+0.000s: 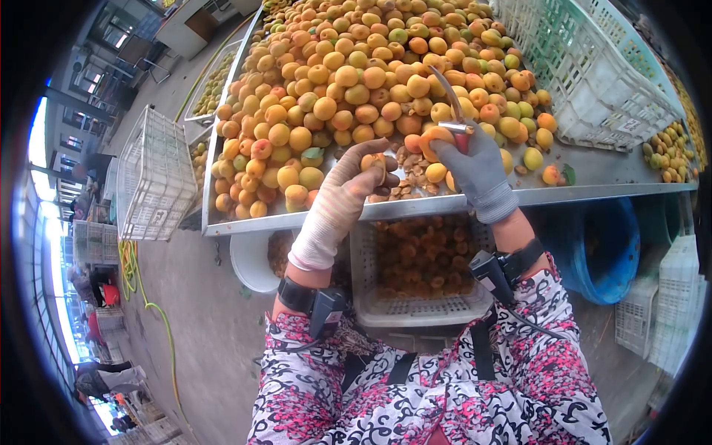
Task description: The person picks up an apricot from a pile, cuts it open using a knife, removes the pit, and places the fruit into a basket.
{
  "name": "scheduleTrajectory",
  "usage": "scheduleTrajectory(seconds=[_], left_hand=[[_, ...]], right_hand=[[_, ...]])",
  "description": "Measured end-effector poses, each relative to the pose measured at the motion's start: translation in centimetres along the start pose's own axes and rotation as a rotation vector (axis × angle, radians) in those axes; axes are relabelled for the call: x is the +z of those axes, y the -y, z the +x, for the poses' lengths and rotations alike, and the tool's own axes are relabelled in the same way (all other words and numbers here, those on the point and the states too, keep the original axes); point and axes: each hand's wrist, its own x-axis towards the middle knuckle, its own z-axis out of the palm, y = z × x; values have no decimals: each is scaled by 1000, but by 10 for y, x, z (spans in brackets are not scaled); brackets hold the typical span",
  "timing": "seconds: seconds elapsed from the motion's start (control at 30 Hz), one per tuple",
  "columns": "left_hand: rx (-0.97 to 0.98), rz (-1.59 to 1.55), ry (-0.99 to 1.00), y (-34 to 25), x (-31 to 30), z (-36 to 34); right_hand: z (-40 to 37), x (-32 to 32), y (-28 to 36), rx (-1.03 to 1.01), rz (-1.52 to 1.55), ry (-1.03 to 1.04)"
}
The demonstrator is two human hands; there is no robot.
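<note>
My left hand [343, 194], in a stained white glove, is closed around a small piece of apricot [373, 162] at the near edge of the metal table. My right hand [478, 174] wears a grey glove and grips a curved knife [449, 93] with a red handle, its blade pointing up and away. An orange apricot half [429, 143] is pinched against the fingers of that same hand. Between the two hands, brown apricot pits [409, 165] lie scattered on the tabletop. A large heap of whole apricots [326, 81] rises just beyond both hands.
Below the table edge stands a crate [415, 313] filled with apricot halves. To its left is a white bucket [252, 263], to its right a blue barrel [604, 256]. Plastic crates [593, 81] flank the heap. A yellow-green hose [159, 315] runs along the floor.
</note>
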Motion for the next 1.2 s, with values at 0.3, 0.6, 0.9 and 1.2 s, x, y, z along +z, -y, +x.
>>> scheduleTrajectory(seconds=[0.3,0.6,0.9,1.2], left_hand=[[51,-117,-84,13,-8,4],[-28,-309,-105,40,-24,21],[-37,-369,56,11,1,5],[-84,344,417,2,-4,-27]], right_hand=[[-10,14,6,8,-293,79],[-8,18,-5,-22,-492,89],[-13,19,11,55,-387,256],[-9,0,30,464,122,308]])
